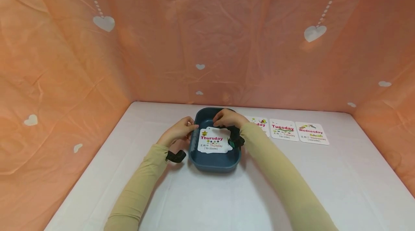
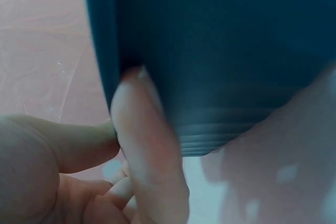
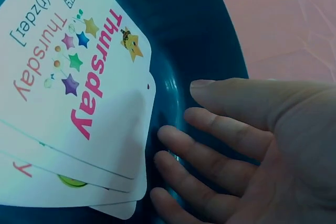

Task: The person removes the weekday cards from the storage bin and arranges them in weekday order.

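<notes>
A dark blue-grey plastic bin stands on the table with a small stack of white cards inside. The top card reads "Thursday" and shows a star; edges of other cards stick out beneath it. My left hand pinches the bin's left rim, with a digit on each side of the wall in the left wrist view. Over the far part of the bin is my right hand. In the right wrist view its fingers are loosely extended beside the stack, apart from the cards and holding nothing.
Right of the bin, three cards lie in a row: one partly hidden by the right arm, a "Tuesday" card and a "Wednesday" card. A white cloth covers the table. Orange heart-printed sheeting hangs behind and at the sides.
</notes>
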`<state>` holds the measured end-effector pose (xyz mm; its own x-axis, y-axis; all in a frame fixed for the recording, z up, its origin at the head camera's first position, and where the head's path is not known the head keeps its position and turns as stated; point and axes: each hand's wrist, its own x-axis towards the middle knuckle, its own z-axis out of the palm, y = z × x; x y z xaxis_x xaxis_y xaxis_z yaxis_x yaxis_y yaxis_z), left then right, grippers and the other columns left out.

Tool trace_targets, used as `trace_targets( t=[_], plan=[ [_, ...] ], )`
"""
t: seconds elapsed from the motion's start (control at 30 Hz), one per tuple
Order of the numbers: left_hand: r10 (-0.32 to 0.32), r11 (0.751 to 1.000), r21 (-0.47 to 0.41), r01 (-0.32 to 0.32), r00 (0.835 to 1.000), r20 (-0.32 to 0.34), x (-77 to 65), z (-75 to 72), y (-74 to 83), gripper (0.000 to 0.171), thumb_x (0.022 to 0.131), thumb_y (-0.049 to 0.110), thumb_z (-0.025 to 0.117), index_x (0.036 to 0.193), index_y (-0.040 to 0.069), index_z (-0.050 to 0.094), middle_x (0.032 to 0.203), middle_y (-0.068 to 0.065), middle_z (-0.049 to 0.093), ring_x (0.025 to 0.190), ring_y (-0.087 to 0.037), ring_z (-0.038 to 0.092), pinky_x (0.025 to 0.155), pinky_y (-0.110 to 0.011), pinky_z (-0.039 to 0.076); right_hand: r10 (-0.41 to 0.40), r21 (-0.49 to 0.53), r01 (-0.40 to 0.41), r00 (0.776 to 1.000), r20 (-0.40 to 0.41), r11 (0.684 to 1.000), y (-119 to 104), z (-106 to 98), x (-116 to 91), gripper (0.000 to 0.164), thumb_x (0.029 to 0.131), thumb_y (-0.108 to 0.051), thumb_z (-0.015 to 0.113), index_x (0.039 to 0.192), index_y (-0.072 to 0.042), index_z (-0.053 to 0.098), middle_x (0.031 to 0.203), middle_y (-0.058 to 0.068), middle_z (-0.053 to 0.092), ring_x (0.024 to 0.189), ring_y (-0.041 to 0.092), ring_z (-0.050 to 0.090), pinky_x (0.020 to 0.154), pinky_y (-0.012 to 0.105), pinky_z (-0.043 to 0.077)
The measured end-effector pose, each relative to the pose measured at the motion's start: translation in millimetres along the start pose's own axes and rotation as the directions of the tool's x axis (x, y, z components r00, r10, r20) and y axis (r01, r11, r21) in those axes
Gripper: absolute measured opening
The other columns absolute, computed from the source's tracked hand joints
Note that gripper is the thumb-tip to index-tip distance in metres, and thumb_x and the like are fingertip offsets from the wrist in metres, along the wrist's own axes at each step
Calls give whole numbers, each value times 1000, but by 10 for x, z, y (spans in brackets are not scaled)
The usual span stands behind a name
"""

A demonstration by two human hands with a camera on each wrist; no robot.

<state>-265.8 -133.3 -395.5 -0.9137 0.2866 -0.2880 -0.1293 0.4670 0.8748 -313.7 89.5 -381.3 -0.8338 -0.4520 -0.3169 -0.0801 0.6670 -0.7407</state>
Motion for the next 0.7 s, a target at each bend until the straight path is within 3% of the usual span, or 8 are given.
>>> trace_targets(
  t=[0.33,0.53,0.7],
  plan=[
    [8,1000,5,-8,1000,9,3,-2,9,18,101,18,51,103,2,42,68,-6,48,49,-15,49,46,-26,50,27,-131,-22,999,34,991,6,0,79,32,84,-18,74,113,-7,68,117,9,60,103,22,57,90,36,48],
    [13,1000,-6,-12,1000,12,-2,-6,9,18,101,17,51,103,2,41,68,-6,48,48,-15,49,46,-27,50,6,-179,11,996,91,984,104,-28,249,40,70,-25,87,104,-12,71,107,4,62,93,19,57,80,33,50],
    [14,1000,-16,-14,1000,8,6,1,-2,17,100,16,51,102,2,41,68,-6,48,49,-15,48,45,-27,50,35,-173,-20,996,81,985,70,1,233,45,67,-16,88,107,-8,68,97,7,59,87,20,53,77,31,48]
  ],
)
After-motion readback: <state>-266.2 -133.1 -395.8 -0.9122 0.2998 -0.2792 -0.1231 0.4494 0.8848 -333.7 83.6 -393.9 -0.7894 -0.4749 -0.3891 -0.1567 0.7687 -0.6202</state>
